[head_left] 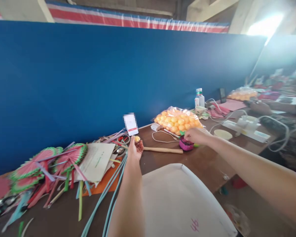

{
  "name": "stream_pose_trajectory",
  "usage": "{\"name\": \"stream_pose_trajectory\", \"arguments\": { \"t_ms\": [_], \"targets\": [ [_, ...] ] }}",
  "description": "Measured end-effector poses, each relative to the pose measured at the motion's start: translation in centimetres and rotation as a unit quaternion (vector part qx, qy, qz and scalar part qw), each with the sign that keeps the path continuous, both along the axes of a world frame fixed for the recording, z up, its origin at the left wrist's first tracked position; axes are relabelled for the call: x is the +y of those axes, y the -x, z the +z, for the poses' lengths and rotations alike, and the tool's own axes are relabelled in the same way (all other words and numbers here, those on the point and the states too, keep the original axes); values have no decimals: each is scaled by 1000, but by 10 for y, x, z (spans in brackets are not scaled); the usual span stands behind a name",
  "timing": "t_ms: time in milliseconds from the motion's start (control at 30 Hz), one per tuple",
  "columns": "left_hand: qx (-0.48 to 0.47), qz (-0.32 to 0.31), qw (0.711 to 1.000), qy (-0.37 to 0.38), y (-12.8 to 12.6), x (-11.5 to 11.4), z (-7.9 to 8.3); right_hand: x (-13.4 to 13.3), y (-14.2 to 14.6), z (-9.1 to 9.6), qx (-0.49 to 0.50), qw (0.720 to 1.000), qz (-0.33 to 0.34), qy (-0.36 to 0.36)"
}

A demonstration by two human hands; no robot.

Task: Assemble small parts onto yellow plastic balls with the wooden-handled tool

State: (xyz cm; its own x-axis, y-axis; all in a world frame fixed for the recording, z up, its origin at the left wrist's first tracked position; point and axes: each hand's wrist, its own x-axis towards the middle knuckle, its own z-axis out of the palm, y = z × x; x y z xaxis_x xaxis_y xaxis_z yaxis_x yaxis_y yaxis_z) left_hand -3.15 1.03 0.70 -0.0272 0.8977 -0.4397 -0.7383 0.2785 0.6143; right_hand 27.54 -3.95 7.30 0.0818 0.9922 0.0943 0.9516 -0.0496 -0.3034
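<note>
"Purple pouch (186, 146) on the bench (199, 161). Risks?"

"Tipping, I'd say. It looks soft and light; a sideways tug by the right hand (196, 135) could drag it or knock it over."

"Anything else?"

"The stick (164, 150) ends right by the pouch, can't tell if touching. A bump could roll it. The cable (160, 140) lies loose behind, could snag a finger. And the ball (137, 139) looks smooth, so a slack grip might drop it."

"Left hand (135, 149)?"

"Fingers curled, thumb side up, clamped on the ball. Small and yellow, exact item hard to tell. Phone (132, 126) stands just behind that hand."

"Right hand's state?"

"Bent over the pouch top, at the opening. Fingertips hidden, can't tell if together or apart."

"Pouch relative to the hands?"

"Just below the right hand's fingers, a bit to their left. Well apart from the left hand, stick lying between. Bag of orange balls (177, 122) behind it, white tray (182, 204) nearer the person."
</note>
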Motion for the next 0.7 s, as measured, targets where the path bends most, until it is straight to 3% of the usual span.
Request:
{"name": "stream_pose_trajectory", "arguments": {
  "t_ms": [100, 500, 700],
  "targets": [
    [-6, 0, 1000, -4, 0, 0, -1, 5, 8, -3, -97, 989, 37, 101],
    [-11, 1, 1000, -16, -1, 5, -9, 17, 17, -1, -160, 973, 85, 142],
    [-10, 4, 1000, 1, 0, 5, -8, 30, 11, -9, -197, 954, 71, 214]
  ]
}}
